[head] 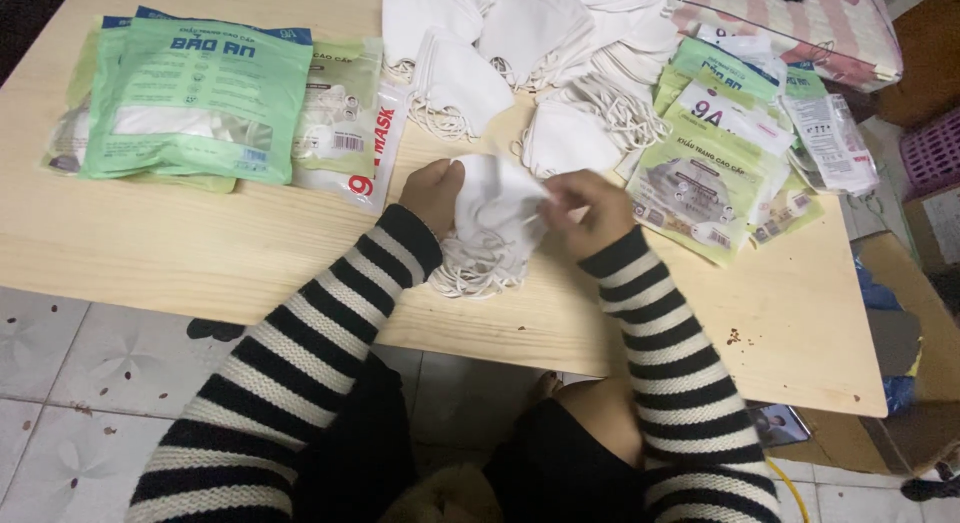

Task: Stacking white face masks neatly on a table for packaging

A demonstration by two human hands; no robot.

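My left hand [432, 193] and my right hand [590, 211] both grip a small bundle of white face masks [492, 215] just above the low wooden table [180, 243]. Their white ear loops [478, 273] hang down in a tangle under the bundle. Both arms wear black and white striped sleeves. Behind my hands lies a loose heap of white masks [520, 43] with more ear loops trailing out.
Green mask packets [200, 98] are stacked at the table's left, with a clear packet [350, 133] beside them. More packets [720, 153] lie spread at the right. A striped cushion [800, 23] sits at the back right, a purple basket [935, 148] at the far right. Tiled floor lies below.
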